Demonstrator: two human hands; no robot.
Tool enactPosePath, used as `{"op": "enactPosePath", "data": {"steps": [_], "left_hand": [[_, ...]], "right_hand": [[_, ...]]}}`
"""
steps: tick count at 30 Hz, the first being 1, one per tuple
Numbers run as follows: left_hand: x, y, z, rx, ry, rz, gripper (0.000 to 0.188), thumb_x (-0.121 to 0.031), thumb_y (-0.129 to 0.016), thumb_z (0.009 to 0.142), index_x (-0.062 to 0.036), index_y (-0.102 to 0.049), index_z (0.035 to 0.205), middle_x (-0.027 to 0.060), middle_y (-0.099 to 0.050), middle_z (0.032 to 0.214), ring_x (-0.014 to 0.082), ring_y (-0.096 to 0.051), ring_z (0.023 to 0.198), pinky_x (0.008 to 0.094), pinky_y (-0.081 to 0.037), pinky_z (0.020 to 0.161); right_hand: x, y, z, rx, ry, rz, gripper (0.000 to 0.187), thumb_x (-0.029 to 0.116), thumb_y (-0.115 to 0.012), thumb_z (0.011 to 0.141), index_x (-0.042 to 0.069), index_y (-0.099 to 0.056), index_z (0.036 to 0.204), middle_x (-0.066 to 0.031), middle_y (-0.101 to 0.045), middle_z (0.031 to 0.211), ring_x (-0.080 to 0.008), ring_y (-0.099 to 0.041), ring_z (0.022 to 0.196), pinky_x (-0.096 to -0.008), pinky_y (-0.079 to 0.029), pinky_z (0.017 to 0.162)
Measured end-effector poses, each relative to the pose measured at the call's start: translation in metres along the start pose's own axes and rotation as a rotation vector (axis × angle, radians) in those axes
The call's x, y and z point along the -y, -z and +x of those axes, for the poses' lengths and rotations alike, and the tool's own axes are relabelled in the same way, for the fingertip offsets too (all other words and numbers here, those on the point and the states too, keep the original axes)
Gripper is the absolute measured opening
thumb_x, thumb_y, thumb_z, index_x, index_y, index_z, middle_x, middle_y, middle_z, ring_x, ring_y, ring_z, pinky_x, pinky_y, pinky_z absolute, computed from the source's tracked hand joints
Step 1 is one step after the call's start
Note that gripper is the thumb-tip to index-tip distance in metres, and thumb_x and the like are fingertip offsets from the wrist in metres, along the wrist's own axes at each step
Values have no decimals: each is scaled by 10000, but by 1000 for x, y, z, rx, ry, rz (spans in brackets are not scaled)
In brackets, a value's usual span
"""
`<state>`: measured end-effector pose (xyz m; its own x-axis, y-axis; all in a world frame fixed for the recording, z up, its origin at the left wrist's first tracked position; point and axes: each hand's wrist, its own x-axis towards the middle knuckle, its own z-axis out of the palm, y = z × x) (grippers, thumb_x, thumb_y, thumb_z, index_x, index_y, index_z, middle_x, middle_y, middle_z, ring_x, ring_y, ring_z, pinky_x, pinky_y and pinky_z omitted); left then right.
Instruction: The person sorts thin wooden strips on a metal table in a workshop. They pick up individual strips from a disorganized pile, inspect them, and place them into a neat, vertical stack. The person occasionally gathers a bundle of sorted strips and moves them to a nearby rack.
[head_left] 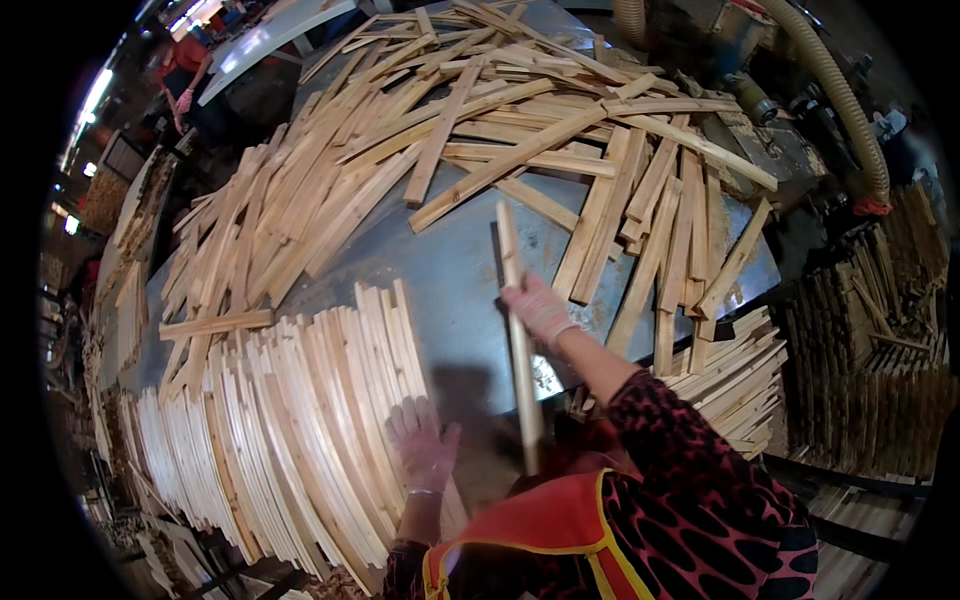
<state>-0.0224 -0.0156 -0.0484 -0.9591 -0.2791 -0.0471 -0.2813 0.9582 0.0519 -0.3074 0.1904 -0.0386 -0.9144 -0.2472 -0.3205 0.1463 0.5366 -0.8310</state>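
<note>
My right hand (540,310), in a pale thin glove, grips a wooden strip (520,375) around its upper half. The strip is held on its long edge, pointing away from me, over the metal table (455,280). My left hand (422,440), gloved too, lies with fingers stretched out on the right end of a row of wooden strips (310,410). These strips stand close together, side by side, along the near left part of the table. Whether the held strip touches the tabletop I cannot tell.
A large jumbled heap of wooden strips (420,110) covers the far side of the table. More strips (735,390) are stacked at the right. A ribbed hose (840,100) hangs by machinery at the far right. Another person (188,80) stands at the far left.
</note>
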Motion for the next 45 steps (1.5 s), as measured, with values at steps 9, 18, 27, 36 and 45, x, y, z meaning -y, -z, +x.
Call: {"op": "enactPosePath", "data": {"steps": [9,18,27,36,45], "left_hand": [[-7,10,12,113,-7,166,874,-519,-725,874,-73,-471,1582,154,-446,1612,375,-368,1521,562,-213,1291],[-15,24,29,-151,-57,-79,684,-349,-746,669,-62,-622,1278,162,-587,1301,381,-530,1250,600,-386,1101],[-17,31,50,-124,-67,-148,576,-322,-727,639,-65,-613,1142,147,-577,1185,387,-552,1105,578,-430,973],[-14,29,56,-139,-87,-115,485,-266,-706,648,-75,-630,1087,128,-591,1112,351,-565,1040,507,-447,918],[-12,22,22,-160,-73,13,657,-401,-722,721,-72,-640,1285,153,-586,1338,369,-530,1277,582,-375,1128]], "right_hand": [[33,-138,-39,631,311,-364,545,437,-554,980,-22,-683,1246,-315,-682,1300,-467,-646,1236,-498,-502,1081],[68,83,162,-322,460,-703,388,232,-591,953,54,-647,1294,-249,-733,1194,-433,-697,1115,-530,-550,965],[102,169,297,-208,378,-1392,548,242,-745,870,192,-619,1401,-96,-667,1355,-343,-609,1295,-471,-502,1060],[111,79,285,148,486,-1345,703,360,-796,820,214,-586,1474,-128,-760,1226,-341,-692,1225,-459,-545,1024],[52,59,37,455,124,-315,998,469,-766,861,76,-344,1676,-292,-727,1233,-379,-697,1164,-443,-528,1052]]}}
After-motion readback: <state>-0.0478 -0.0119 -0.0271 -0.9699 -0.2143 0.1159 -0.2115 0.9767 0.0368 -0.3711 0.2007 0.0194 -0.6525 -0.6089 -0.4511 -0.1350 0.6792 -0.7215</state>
